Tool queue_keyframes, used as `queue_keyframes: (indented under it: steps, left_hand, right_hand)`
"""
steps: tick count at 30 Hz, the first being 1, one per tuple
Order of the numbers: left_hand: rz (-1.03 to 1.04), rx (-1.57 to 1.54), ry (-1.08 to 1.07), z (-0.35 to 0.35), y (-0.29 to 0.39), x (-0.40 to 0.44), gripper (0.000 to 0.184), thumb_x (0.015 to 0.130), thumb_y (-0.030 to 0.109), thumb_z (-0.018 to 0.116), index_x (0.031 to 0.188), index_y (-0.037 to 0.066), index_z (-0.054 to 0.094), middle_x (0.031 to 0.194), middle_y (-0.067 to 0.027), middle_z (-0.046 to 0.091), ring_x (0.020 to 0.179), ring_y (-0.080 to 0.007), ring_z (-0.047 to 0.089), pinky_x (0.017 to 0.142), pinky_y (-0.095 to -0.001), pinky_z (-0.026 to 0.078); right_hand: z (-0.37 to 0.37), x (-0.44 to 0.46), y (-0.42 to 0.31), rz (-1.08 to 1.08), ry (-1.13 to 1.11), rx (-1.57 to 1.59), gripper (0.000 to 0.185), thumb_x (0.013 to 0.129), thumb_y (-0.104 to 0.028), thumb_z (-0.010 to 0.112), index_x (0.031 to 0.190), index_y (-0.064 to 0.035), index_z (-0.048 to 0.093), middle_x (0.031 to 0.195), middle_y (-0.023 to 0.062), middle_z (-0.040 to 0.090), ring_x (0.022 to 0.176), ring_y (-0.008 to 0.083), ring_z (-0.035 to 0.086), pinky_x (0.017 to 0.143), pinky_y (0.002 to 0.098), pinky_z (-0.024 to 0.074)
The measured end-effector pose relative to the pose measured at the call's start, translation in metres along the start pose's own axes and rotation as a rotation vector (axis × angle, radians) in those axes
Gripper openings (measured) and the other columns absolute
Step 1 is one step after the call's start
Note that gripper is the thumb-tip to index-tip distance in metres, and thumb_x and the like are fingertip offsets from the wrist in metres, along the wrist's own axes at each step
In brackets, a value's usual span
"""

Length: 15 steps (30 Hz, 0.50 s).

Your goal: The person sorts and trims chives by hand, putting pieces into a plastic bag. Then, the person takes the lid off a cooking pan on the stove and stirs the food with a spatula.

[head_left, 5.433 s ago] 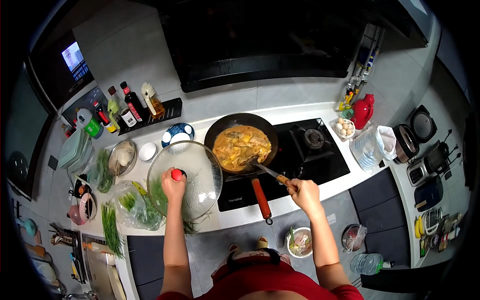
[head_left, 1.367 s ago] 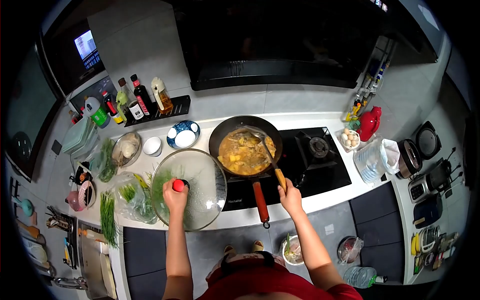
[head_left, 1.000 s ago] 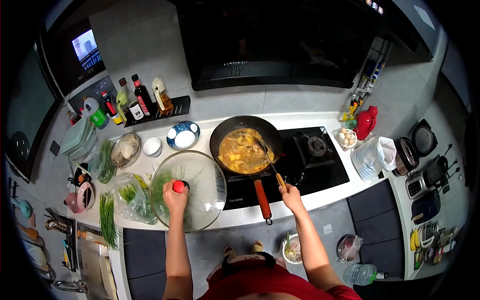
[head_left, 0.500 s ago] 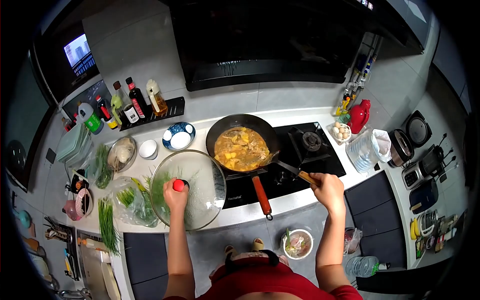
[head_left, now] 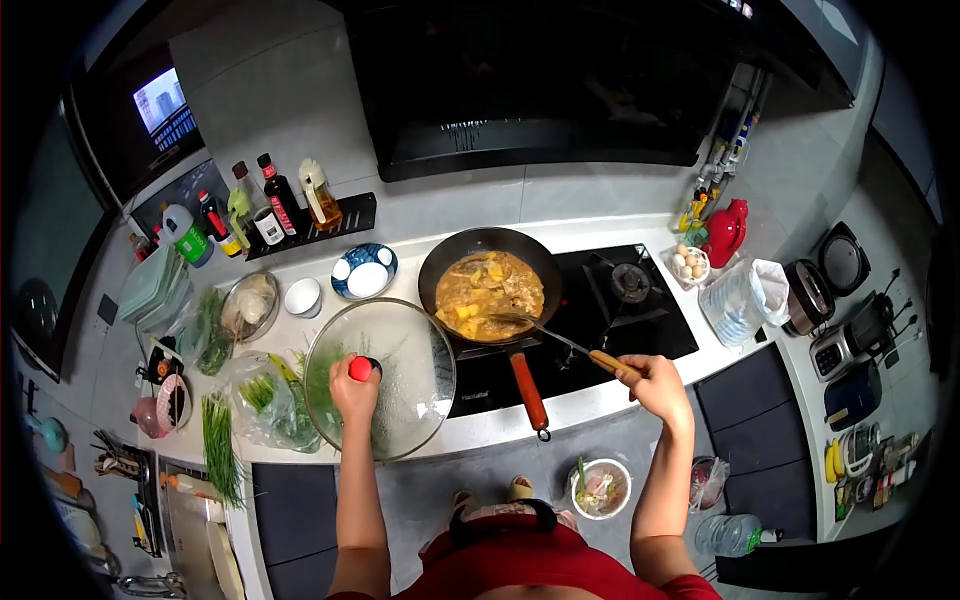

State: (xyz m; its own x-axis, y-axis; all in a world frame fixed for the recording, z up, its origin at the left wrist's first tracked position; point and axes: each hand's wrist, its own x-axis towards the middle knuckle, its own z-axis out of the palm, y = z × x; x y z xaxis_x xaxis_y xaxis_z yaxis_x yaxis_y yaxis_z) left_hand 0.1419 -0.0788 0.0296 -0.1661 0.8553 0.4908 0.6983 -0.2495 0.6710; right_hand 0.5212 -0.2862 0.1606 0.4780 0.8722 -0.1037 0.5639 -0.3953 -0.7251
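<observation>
My left hand (head_left: 354, 393) is closed around the red-and-black knob of a large glass lid (head_left: 418, 400), held over the counter left of the stove. Droplets cover the lid's inside. With my right hand (head_left: 658, 388) I grip the wooden handle of a spatula (head_left: 570, 343), whose metal head dips into the stew at the pan's right side. The stew (head_left: 480, 285), yellow-brown with chunks and sauce, fills the bottom of a dark wok (head_left: 440, 255). The wok's reddish wooden handle (head_left: 527, 390) points toward me over the stove's front edge.
A black gas stove (head_left: 640, 330) holds the wok. Green chives (head_left: 220, 440) and bagged greens (head_left: 262, 395) lie left of the lid. Behind are a white cup (head_left: 303, 298), a blue-patterned plate (head_left: 368, 257) and bottles (head_left: 280, 200). Eggs (head_left: 690, 262) sit right; a waste bin (head_left: 602, 508) stands below.
The spatula's head has moved left, deeper into the stew, with my right hand a little lower. My left hand still holds the lid; the view has shifted slightly.
</observation>
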Motion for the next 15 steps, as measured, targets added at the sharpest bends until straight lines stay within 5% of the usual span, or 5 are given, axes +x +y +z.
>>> queue_keyframes:
  steps: [7,15]
  left_hand:
    - [-0.027,0.033,-0.002,-0.002,-0.005,0.0,0.039,0.055,0.011,0.067,0.092,0.0,0.061,0.094,-0.0168,0.056,0.085,-0.0332,0.055,0.076,-0.0378,0.045]
    - [-0.039,0.057,0.019,-0.011,-0.002,-0.001,0.039,0.055,0.011,0.068,0.092,-0.001,0.061,0.093,-0.0164,0.056,0.083,-0.033,0.055,0.076,-0.0374,0.045]
  right_hand:
    - [0.044,0.032,0.022,0.046,-0.275,0.417,0.02,0.079,-0.013,0.058,0.086,0.0044,0.063,0.06,0.001,0.053,0.046,0.0082,0.048,0.045,0.0233,0.0389]
    - [0.078,0.047,0.034,0.212,-0.373,0.705,0.023,0.085,-0.016,0.051,0.1,0.001,0.057,0.053,0.0006,0.047,0.04,0.0058,0.038,0.035,0.0199,0.0235]
